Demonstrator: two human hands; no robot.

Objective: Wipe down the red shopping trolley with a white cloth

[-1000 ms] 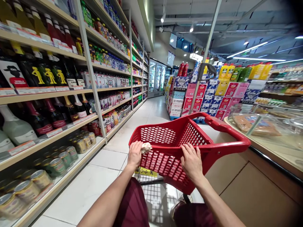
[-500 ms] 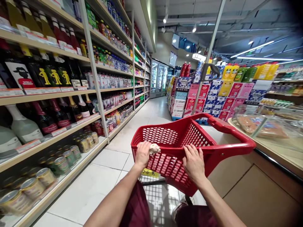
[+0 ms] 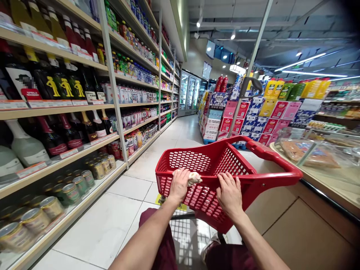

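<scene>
Cart (image 3: 208, 195) of red perforated plastic stands on tiled floor (image 3: 90, 221) between bottle-laden shelves (image 3: 56, 111) and a desk (image 3: 309, 221); the left hand (image 3: 179, 184) is clamped on a pale crumpled cloth (image 3: 194, 179) against the near rim (image 3: 209, 179); the right hand (image 3: 229, 192) grips that rim, closer to the handle (image 3: 267, 153). Stacked cartons (image 3: 271, 126) stand in the background.

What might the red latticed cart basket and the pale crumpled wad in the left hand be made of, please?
The basket: glossy moulded plastic, judging by its shine and rounded rim. The wad in the left hand: probably matt cloth, perhaps paper, from its crumpled folds.
</scene>
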